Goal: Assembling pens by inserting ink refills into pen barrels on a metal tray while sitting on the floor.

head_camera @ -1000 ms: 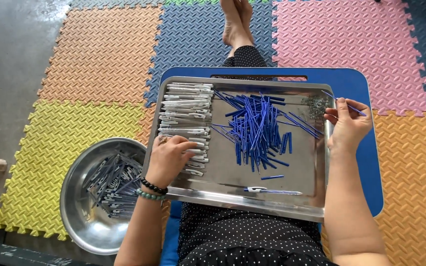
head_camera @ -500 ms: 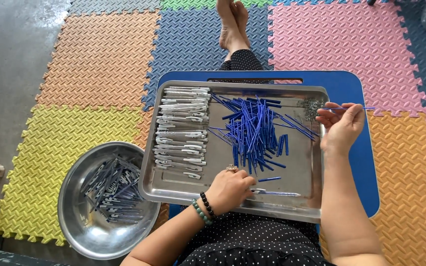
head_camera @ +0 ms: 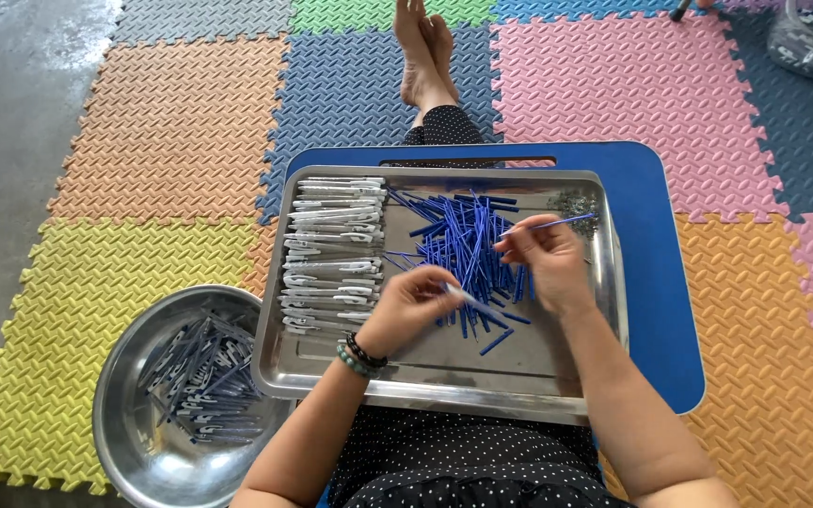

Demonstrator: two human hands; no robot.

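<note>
Blue thin stick (head_camera: pixel 557 223) pinched in the right hand (head_camera: pixel 546 256), fingertips closed on its near end, the rest pointing right and slightly up over the tray. Left hand (head_camera: pixel 408 306) has fingers curled together, pinching a white-and-blue piece (head_camera: pixel 463 294) at its tip; that piece angles down-right toward the loose sticks. Both hands hover over the middle of the tray, near each other but apart. Beaded bracelets (head_camera: pixel 359 355) on the left wrist.

Directly under the hands: heap of blue sticks (head_camera: pixel 463 246), criss-crossed, centre of the steel tray (head_camera: pixel 444 381). A few strays lie at the heap's lower edge. Left part of the tray: white clip pieces (head_camera: pixel 331 254) stacked in a tidy column, lying crosswise. Small pile of tiny metal bits (head_camera: pixel 576 200), too small to make out, in the tray's far right corner.

Tray sits on a blue lap surface (head_camera: pixel 656 282) across the person's legs; dotted dark clothing below, bare feet (head_camera: pixel 425 52) stretched out ahead. Round steel bowl (head_camera: pixel 124 414) on the floor just left of the tray, holding a pile of assembled blue-and-white pieces (head_camera: pixel 201 376). Floor is coloured foam puzzle mats (head_camera: pixel 143 160).
</note>
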